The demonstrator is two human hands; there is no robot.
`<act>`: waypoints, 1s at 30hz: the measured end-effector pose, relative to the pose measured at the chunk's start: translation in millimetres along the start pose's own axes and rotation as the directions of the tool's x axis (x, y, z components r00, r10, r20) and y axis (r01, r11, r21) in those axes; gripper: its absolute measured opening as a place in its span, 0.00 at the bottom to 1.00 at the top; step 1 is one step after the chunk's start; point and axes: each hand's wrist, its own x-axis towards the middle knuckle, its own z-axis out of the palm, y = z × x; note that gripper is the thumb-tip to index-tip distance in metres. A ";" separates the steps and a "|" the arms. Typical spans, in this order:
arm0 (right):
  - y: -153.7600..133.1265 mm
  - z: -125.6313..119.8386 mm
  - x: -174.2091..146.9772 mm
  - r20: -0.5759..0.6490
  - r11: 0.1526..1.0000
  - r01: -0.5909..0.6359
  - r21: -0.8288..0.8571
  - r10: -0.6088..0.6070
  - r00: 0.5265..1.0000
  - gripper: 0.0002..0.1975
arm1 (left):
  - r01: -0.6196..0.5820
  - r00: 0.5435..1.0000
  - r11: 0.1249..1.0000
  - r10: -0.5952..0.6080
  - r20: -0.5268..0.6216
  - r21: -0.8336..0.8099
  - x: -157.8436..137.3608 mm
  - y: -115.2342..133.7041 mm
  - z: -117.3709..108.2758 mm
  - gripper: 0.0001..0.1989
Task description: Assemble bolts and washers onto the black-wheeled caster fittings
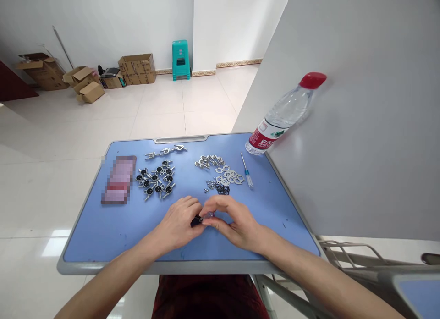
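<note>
My left hand (181,220) is closed around a small black part (196,221), close to the front of the blue desk top (113,236). Thumb and fingertips of my right hand (237,222) meet at the same spot, pinching a small clear purplish piece (208,215) against the black part. The fingers hide most of both pieces. Beyond my hands lie several metal fittings with round black centres (158,189), flat metal plates (229,176), black rings (223,189) and tiny metal balls or screws (210,185).
Several pointed metal parts (209,161) and forked metal parts (165,151) lie at the back. A screwdriver (248,177) rests at right, near a water bottle (285,115) beside the grey partition (360,126). A blurred pinkish phone-like slab (120,179) lies left.
</note>
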 end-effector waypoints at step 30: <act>-2.1 -26.9 0.5 -0.048 0.998 0.032 -0.061 -0.035 0.998 0.06 | -0.016 1.000 1.000 0.016 0.011 0.022 0.8 5.3 -7.3 0.05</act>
